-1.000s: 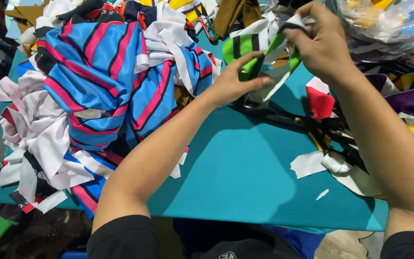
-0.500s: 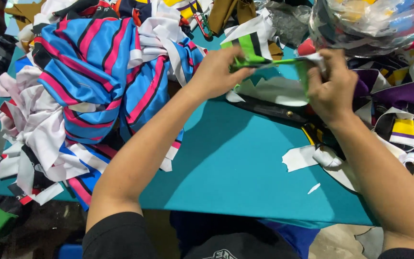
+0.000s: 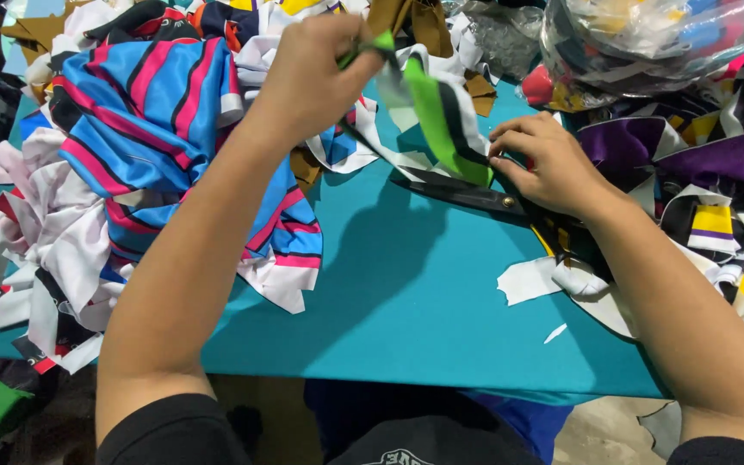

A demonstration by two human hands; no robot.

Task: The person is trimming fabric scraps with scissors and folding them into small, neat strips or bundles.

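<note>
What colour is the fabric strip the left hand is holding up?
Bright green with black and white stripes: the fabric strip, pinched by the left hand, head view.

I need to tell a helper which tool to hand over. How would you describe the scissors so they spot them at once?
Start at the teal table, bare in the middle between fabric heaps. The scissors lie flat near its far side, under the right hand. They are the only dark, hard, pointed thing there, with a brass pivot; everything around is soft cloth.

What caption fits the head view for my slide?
Left hand lifts a green, white and black fabric strip while the right hand rests on scissors on a teal table.
</note>
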